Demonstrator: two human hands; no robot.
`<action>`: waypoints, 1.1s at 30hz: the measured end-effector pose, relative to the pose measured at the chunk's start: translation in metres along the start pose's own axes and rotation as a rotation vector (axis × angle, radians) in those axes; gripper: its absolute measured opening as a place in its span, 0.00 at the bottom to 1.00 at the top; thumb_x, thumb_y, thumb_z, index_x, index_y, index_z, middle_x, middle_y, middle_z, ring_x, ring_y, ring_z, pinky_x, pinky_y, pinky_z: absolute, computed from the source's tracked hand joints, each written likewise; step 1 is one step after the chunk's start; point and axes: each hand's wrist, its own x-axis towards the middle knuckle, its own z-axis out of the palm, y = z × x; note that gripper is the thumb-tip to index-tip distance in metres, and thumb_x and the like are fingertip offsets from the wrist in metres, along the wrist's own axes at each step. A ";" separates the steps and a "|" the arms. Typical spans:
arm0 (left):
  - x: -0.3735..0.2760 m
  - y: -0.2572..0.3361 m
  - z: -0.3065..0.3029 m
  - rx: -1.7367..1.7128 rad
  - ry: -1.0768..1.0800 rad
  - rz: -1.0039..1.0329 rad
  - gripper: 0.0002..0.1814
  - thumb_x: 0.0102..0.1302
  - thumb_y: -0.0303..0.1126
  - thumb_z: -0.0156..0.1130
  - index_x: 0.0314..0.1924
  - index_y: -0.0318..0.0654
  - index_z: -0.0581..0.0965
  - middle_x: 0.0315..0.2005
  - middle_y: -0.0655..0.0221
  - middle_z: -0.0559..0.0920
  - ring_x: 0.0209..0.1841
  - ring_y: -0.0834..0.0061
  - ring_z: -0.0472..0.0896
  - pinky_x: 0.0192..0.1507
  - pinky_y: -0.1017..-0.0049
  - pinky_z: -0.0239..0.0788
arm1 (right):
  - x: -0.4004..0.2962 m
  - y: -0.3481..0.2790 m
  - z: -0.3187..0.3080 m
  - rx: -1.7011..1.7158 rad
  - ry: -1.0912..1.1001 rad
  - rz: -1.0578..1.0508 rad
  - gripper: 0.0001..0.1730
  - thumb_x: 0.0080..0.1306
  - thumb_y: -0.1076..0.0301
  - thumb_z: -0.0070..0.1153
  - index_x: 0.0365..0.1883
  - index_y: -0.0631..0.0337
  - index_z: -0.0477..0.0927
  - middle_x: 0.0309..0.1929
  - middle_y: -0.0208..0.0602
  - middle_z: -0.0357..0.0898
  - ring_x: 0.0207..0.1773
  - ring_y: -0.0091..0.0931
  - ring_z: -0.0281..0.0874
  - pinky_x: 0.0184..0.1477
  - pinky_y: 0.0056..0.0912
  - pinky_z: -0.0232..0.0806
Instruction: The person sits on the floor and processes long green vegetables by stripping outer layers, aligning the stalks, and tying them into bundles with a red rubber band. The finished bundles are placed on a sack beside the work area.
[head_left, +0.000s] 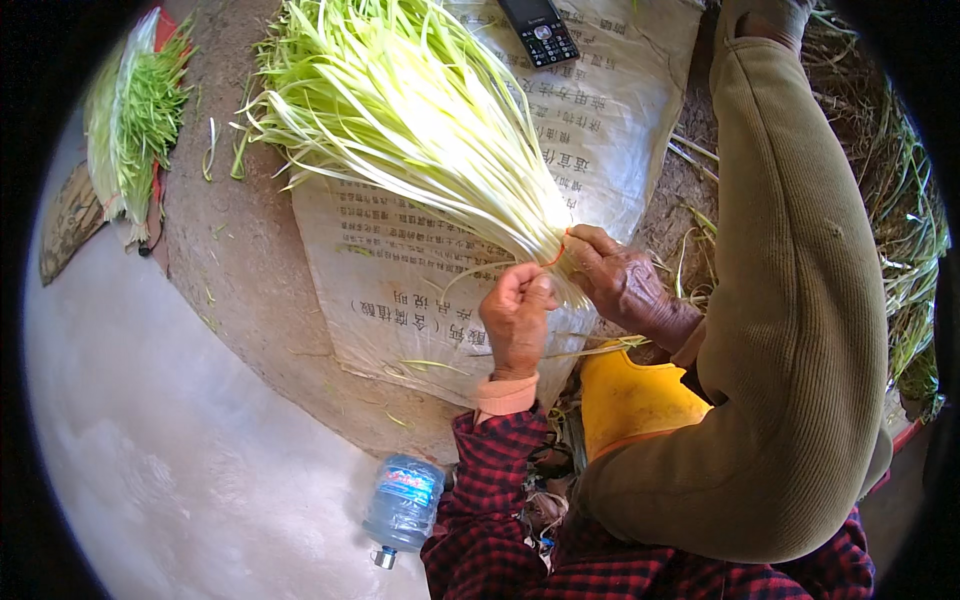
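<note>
A large bundle of pale leafy stalks, apparently blanched garlic chives (450, 127), lies across a flattened printed sack, its leaves fanned to the upper left. Near its white butt ends an orange tie (555, 259) passes around the stalks. My left hand (517, 307), below and left of the butts, has thumb and fingers closed on one end of the tie. On the right side of the bundle, my right hand (619, 281) presses its fingertips at the tie and the stalks; its grip is partly hidden.
The printed sack (390, 315) carries a black keypad phone (540, 30) at its top. Greener bundles (142, 127) lie at the upper left near a wood piece (71, 221). A large plastic water bottle (405, 502) and yellow object (637, 397) are nearer me. Loose stalks (907, 247) pile beyond my leg.
</note>
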 end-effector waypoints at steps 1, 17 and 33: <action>-0.001 0.001 0.006 -0.019 -0.010 0.013 0.08 0.65 0.26 0.60 0.42 0.28 0.77 0.30 0.69 0.81 0.27 0.83 0.77 0.31 0.82 0.72 | 0.001 -0.002 -0.002 0.002 -0.011 0.005 0.22 0.59 0.75 0.54 0.54 0.66 0.70 0.54 0.48 0.72 0.42 0.42 0.81 0.40 0.40 0.75; 0.010 0.027 -0.020 0.244 -0.116 -0.065 0.09 0.63 0.29 0.64 0.40 0.30 0.80 0.29 0.72 0.82 0.28 0.86 0.77 0.29 0.82 0.74 | 0.005 -0.020 0.006 -0.219 -0.132 -0.058 0.08 0.60 0.68 0.55 0.33 0.61 0.71 0.23 0.38 0.74 0.26 0.37 0.78 0.23 0.42 0.68; 0.016 0.025 -0.017 0.075 -0.098 -0.108 0.11 0.62 0.29 0.65 0.41 0.29 0.78 0.28 0.69 0.81 0.26 0.84 0.76 0.29 0.83 0.70 | -0.014 -0.030 0.031 -0.273 -0.323 -0.126 0.09 0.53 0.74 0.55 0.31 0.63 0.68 0.24 0.38 0.72 0.27 0.34 0.79 0.24 0.37 0.70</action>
